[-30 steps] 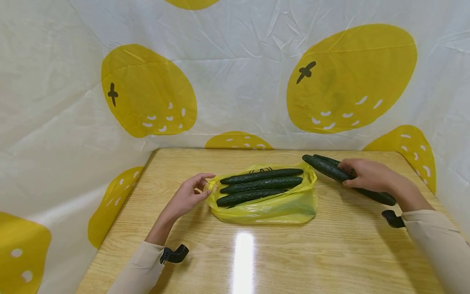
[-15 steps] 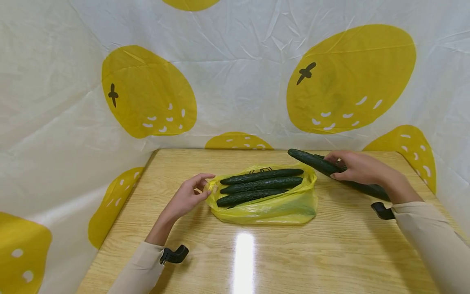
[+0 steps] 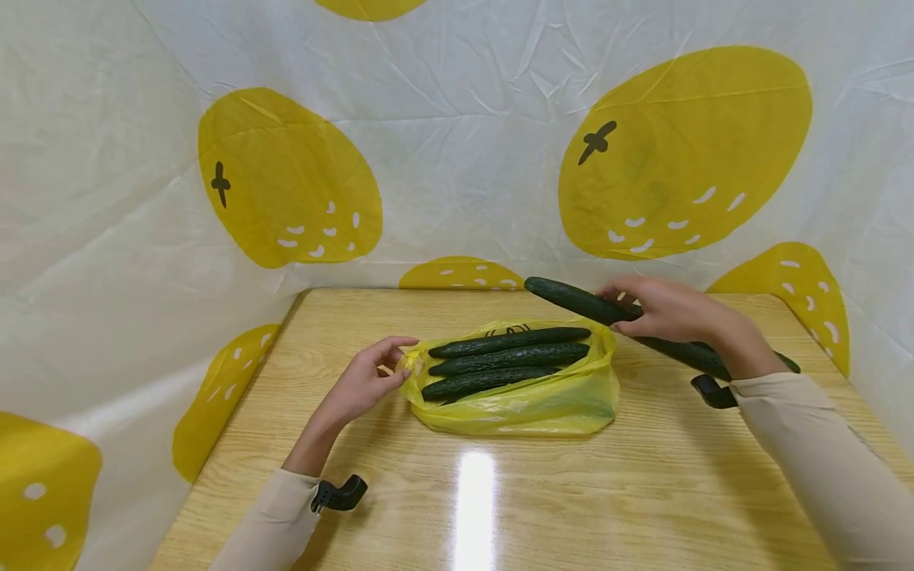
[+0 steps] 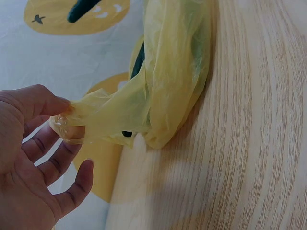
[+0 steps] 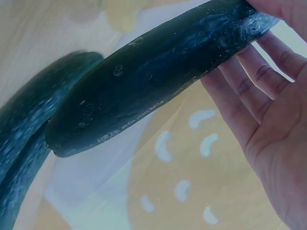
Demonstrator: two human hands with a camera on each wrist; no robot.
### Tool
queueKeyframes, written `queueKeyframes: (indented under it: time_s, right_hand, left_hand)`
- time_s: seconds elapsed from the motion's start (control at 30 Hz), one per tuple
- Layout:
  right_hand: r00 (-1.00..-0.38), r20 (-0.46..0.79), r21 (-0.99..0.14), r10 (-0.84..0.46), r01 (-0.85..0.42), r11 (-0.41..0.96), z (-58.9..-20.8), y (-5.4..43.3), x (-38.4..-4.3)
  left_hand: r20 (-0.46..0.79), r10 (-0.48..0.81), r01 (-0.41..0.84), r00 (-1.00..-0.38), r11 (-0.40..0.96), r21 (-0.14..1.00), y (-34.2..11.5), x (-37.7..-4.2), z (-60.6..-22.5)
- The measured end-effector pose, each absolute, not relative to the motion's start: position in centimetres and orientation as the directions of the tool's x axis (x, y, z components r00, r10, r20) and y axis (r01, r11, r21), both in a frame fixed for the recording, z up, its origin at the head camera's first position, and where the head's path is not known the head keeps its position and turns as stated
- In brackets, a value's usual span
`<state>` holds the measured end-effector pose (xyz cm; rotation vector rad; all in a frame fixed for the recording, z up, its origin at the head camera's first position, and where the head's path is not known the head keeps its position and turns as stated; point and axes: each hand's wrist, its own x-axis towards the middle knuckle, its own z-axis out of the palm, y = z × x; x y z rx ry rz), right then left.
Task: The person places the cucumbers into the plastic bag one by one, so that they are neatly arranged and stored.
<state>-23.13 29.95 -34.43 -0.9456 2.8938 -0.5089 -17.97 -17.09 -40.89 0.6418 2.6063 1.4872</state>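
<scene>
My left hand (image 3: 366, 382) pinches the left end of a yellow plastic bag (image 3: 514, 416); in the left wrist view, thumb and index finger grip the stretched plastic (image 4: 110, 112). Several dark green cucumbers lie in the bag, three of them plainly visible through its opening, like the middle cucumber (image 3: 510, 359). To the bag's right, my right hand (image 3: 667, 311) holds another cucumber (image 3: 571, 300) between thumb and fingers. It is raised and tilted, its left end higher and above the bag's back right corner.
Further cucumbers (image 5: 43, 105) lie beyond the held one in the right wrist view; in the head view only a cucumber end (image 3: 789, 363) shows behind the right wrist. A wooden table (image 3: 607, 500) carries everything. White cloth (image 3: 457, 182) with yellow fruit prints hangs behind and beside it.
My right hand has moved left and slightly up with its cucumber, away from the cucumbers on the right and towards the bag. The left hand and the bag stay in place.
</scene>
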Motion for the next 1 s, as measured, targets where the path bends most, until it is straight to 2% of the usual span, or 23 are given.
queueKeyframes:
  time_s: [0.67, 1.0]
  right_hand:
    - [-0.741, 0.078, -0.39, -0.667, -0.639, 0.663, -33.6, 24.8, -24.3]
    - [-0.703, 0.085, -0.486, -0.706, -0.648, 0.587, -33.6, 22.2, -24.4]
  left_hand:
    - [0.141, 0.39, 0.324, -0.91, 0.457, 0.828, -17.0, -18.1, -40.9]
    - [0.137, 0.389, 0.32, -0.911, 0.458, 0.83, -16.9, -18.1, -40.9]
